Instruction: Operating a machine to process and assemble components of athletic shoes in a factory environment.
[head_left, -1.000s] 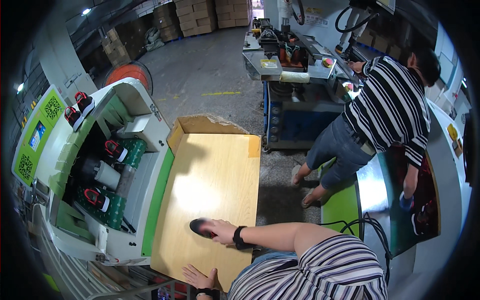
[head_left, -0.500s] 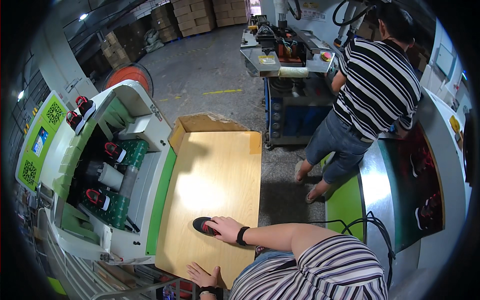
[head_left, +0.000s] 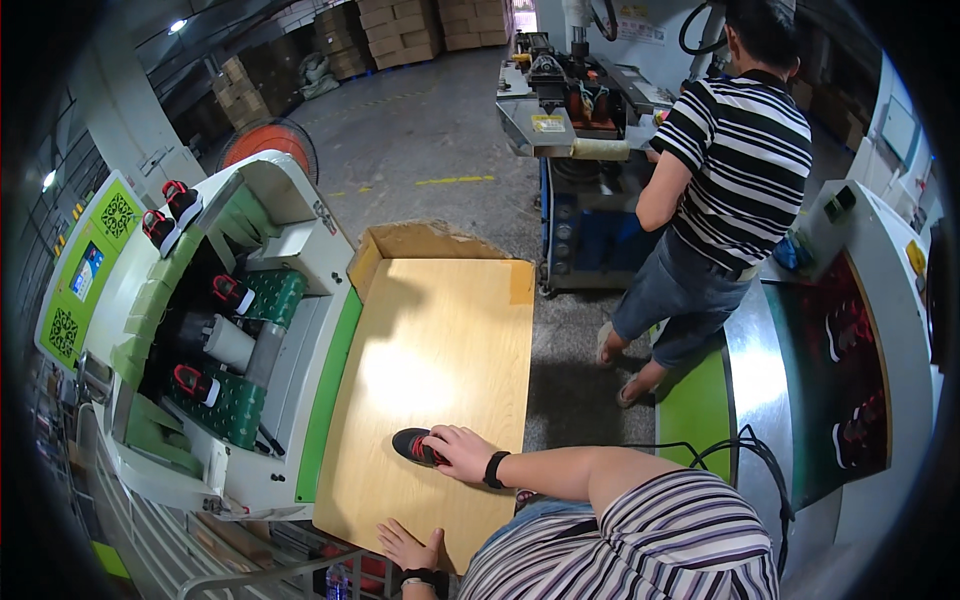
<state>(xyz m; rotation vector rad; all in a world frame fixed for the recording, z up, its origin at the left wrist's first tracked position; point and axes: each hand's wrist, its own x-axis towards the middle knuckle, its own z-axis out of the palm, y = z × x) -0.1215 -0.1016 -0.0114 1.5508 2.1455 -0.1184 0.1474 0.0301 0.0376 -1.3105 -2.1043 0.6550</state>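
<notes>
The fingers of the right hand (head_left: 462, 455) bend over the upper of a black-and-red shoe (head_left: 410, 445), gripping it from above and hiding its rear part; the rounded toe points left. The left hand (head_left: 407, 547) holds nothing — its fingers are spread, palm down, near the lower edge of the pale wooden board (head_left: 455, 330) on which the shoe rests. Each wrist wears a dark band. Past the board's far edge stands a torn cardboard sheet (head_left: 425, 238). Just to the left is a white-and-green machine (head_left: 240, 490), where two similar shoes (head_left: 232, 294) sit apart on a green belt (head_left: 228, 425), and another pair (head_left: 160, 232) stands on top of the housing. An orange fan (head_left: 265, 148) is behind it. To the right, a co-worker in a striped shirt (head_left: 745, 170) faces a blue-based machine (head_left: 590, 225), back turned to the camera. Nearer on that side — beside a loop of black cables (head_left: 757, 465) — more dark shoes (head_left: 855, 432) lie on a second belt (head_left: 808, 420). Stacked cartons (head_left: 395, 32) line the far floor.
</notes>
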